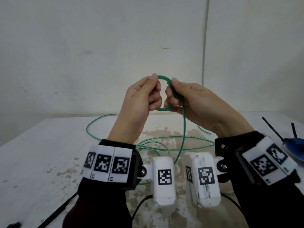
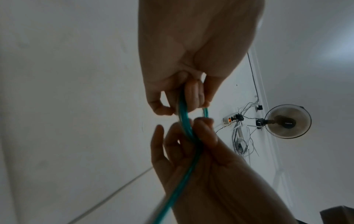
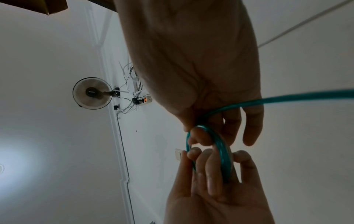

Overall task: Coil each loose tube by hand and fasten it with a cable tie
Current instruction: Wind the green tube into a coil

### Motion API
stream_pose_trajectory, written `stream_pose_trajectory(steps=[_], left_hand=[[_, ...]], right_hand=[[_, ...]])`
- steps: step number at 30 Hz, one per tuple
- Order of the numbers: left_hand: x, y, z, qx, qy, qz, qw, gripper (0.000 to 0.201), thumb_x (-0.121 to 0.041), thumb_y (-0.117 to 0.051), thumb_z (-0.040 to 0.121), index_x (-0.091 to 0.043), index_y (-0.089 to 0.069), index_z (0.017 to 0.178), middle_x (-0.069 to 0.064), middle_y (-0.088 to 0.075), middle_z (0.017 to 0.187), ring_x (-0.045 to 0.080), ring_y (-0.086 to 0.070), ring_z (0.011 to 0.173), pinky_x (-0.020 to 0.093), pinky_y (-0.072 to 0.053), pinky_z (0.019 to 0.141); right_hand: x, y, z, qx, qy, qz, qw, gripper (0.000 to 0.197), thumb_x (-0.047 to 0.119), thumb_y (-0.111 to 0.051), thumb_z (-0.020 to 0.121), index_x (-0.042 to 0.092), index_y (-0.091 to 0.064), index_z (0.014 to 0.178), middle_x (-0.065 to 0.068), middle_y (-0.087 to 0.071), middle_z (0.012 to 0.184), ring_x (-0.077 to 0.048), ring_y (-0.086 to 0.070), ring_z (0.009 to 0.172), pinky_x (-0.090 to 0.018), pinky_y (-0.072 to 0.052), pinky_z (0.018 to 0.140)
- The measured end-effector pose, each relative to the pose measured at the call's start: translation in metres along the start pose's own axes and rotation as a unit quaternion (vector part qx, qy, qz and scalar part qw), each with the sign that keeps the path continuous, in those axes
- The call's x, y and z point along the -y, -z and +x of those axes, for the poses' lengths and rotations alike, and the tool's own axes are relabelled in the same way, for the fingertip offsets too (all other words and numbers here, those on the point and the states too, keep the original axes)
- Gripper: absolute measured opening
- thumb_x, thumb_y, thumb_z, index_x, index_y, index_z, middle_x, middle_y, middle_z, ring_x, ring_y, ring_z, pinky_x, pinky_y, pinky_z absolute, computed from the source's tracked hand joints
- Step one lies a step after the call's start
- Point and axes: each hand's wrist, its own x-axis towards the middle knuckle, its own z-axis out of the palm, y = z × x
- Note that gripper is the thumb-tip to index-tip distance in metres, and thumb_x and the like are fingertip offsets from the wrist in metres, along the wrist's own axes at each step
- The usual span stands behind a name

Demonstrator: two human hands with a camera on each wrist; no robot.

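A thin green tube is wound into a small coil (image 1: pixel 164 78) held up in the air above the white table (image 1: pixel 41 145). My left hand (image 1: pixel 156 83) pinches the coil's left side between thumb and fingers. My right hand (image 1: pixel 171 88) grips the right side, where the turns bunch together. The tube's loose tail (image 1: pixel 184 129) hangs from the right hand down to the table. The left wrist view shows my left hand (image 2: pixel 178 109) closed round the coil (image 2: pixel 184 122). The right wrist view shows my right hand (image 3: pixel 199 133) on the coil (image 3: pixel 223 153), with the tail (image 3: pixel 306 95) running off to the right.
More loose tube (image 1: pixel 92 127) loops across the table's back left, and paler tubes (image 1: pixel 164 145) lie under my wrists. Black cable ties (image 1: pixel 272 129) stick up beside a blue object (image 1: pixel 294 145) at the right edge. Another black tie (image 1: pixel 54 214) lies at the near left.
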Motion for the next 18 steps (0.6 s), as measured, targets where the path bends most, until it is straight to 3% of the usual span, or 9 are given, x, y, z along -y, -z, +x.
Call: stream_pose_trajectory(steps=[2,5,8,11,16,18], left_hand=[[-0.001,0.002,-0.002,0.038,0.045,0.004,0.998,0.034,-0.019,-0.04,0.101,-0.005,-0.047,0.07,-0.001,-0.043,0.056,0.009,-0.028,0.046,0.018,-0.029,0.044],[-0.004,0.008,-0.006,0.096,0.065,0.06,0.991,0.034,-0.018,-0.037,0.101,-0.004,-0.047,0.072,-0.006,-0.056,0.056,0.008,-0.027,0.044,0.016,-0.029,0.045],[-0.003,0.011,-0.004,0.067,0.006,0.101,0.993,0.034,-0.02,-0.036,0.102,-0.005,-0.047,0.074,0.006,-0.039,0.056,0.009,-0.021,0.046,0.02,-0.02,0.05],[-0.003,0.009,-0.003,0.01,-0.007,0.077,0.997,0.035,-0.021,-0.038,0.102,-0.007,-0.047,0.071,-0.003,-0.028,0.05,0.009,-0.02,0.045,0.03,-0.015,0.058],[-0.009,0.007,-0.008,0.092,0.076,0.071,0.99,0.033,-0.02,-0.037,0.101,-0.006,-0.044,0.072,-0.008,-0.042,0.044,0.008,-0.023,0.045,0.018,-0.025,0.048],[-0.009,0.009,-0.009,0.099,0.059,0.097,0.989,0.036,-0.02,-0.037,0.101,-0.008,-0.046,0.068,-0.002,-0.031,0.052,0.011,-0.018,0.048,0.021,-0.02,0.05]], right_hand=[[-0.001,0.002,-0.001,0.0,0.003,-0.031,1.0,0.04,0.03,-0.033,0.103,0.013,-0.048,0.07,0.006,-0.036,0.05,-0.013,-0.042,0.058,-0.022,-0.046,0.07],[-0.002,0.0,-0.002,0.017,-0.005,-0.076,0.997,0.038,0.031,-0.034,0.103,0.01,-0.047,0.073,0.008,-0.034,0.047,-0.012,-0.038,0.051,-0.022,-0.042,0.066],[-0.001,-0.006,-0.001,0.01,-0.018,-0.03,0.999,0.038,0.03,-0.033,0.103,0.008,-0.051,0.078,0.007,-0.035,0.047,-0.012,-0.043,0.053,-0.024,-0.049,0.069],[-0.001,-0.008,0.0,-0.014,-0.002,-0.016,1.0,0.037,0.027,-0.033,0.104,0.01,-0.053,0.077,0.006,-0.041,0.051,-0.013,-0.048,0.058,-0.03,-0.053,0.077],[0.0,-0.003,-0.002,0.009,0.015,-0.078,0.997,0.037,0.028,-0.036,0.103,0.012,-0.047,0.071,0.009,-0.031,0.049,-0.01,-0.039,0.052,-0.027,-0.053,0.073],[-0.001,-0.003,-0.002,0.011,0.009,-0.082,0.997,0.037,0.029,-0.037,0.102,0.012,-0.049,0.071,0.009,-0.033,0.048,-0.01,-0.04,0.052,-0.031,-0.054,0.078]])
